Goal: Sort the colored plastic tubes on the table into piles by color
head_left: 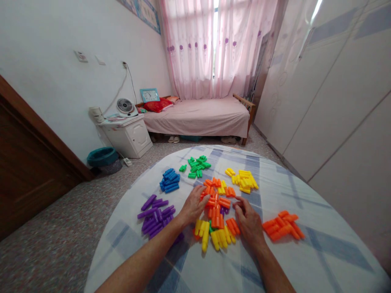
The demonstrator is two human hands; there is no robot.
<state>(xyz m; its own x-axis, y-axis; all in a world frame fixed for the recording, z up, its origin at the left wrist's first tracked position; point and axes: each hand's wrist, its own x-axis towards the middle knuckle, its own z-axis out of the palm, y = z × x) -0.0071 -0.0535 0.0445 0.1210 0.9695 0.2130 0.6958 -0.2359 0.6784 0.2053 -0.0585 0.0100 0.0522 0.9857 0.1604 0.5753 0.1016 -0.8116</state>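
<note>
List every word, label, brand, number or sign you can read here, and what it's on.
None can be read.
Clock: dial marks too small to read.
Wall picture: any lettering too blurred to make out.
Orange pieces between the hands: no lettering visible.

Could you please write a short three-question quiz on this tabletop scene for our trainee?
1. True or false: the left hand is reaching into the separate purple pile.

2. Which separate pile lies to the right of the right hand?
A) blue
B) orange
C) green

3. Fill in the blank: the separate pile nearest the bed is coloured ____.

Key:
1. False; it is at the mixed-colour cluster between the two hands.
2. B, the orange pile.
3. Green; the green pile lies at the far side of the table.
</note>
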